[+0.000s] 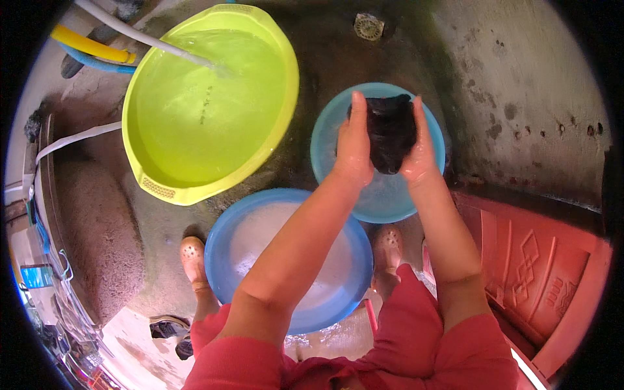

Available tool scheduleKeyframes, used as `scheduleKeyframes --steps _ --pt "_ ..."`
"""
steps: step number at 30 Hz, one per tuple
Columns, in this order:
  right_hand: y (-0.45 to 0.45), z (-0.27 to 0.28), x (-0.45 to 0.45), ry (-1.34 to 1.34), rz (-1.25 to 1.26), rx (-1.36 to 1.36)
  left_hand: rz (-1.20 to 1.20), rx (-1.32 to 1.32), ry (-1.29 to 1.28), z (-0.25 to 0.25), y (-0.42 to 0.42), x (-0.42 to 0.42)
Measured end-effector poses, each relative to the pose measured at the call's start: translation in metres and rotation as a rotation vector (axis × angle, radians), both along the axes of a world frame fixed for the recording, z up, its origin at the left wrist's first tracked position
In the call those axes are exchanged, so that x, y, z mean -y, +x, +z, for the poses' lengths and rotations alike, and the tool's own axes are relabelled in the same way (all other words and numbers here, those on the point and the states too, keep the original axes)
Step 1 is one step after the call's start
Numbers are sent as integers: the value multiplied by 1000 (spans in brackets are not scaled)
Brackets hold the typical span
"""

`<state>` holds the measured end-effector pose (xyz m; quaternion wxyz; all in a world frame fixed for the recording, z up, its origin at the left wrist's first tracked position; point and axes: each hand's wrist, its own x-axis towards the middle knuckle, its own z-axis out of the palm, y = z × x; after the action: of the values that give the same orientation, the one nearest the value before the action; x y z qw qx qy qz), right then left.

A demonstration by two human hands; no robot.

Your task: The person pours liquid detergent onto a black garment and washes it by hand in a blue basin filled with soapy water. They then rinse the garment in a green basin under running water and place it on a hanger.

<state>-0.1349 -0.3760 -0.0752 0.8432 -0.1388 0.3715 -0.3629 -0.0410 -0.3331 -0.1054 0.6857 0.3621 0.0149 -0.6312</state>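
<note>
Between my two hands is a bunched, wet black cloth (391, 134), held above a light blue basin (321, 170). My left hand (357, 141) presses its left side, thumb pointing away from me. On the cloth's other side my right hand (421, 144) grips it, and the skin of both hands looks wet. Cloudy water (385, 195) shows in the basin below. Nearer to my body, a darker blue basin (217, 263) holds whitish, soapy-looking water; my left forearm covers part of it. Most of the fingers are hidden behind the cloth.
A large lime-green tub (287, 107) full of water stands at upper left, with a pale hose (146, 41) running into it. A floor drain (369, 27) lies beyond the basins. At right are a concrete wall (526, 97) and a red plastic chair (541, 273). Dark shoes (168, 327) lie at lower left.
</note>
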Motion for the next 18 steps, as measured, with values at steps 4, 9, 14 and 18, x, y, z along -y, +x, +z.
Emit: scheduleKeyframes --steps 4,9,14,18 --pt "-10 6 6 -375 -224 -359 -55 9 189 -4 -4 -6" --pt "-10 15 -31 -1696 -81 -892 -262 -502 -233 22 7 -18" --pt "3 26 -52 -949 -319 -534 82 -234 -98 45 -11 -16" --pt "6 38 -46 -564 -393 -299 195 91 -61 60 -15 -14"
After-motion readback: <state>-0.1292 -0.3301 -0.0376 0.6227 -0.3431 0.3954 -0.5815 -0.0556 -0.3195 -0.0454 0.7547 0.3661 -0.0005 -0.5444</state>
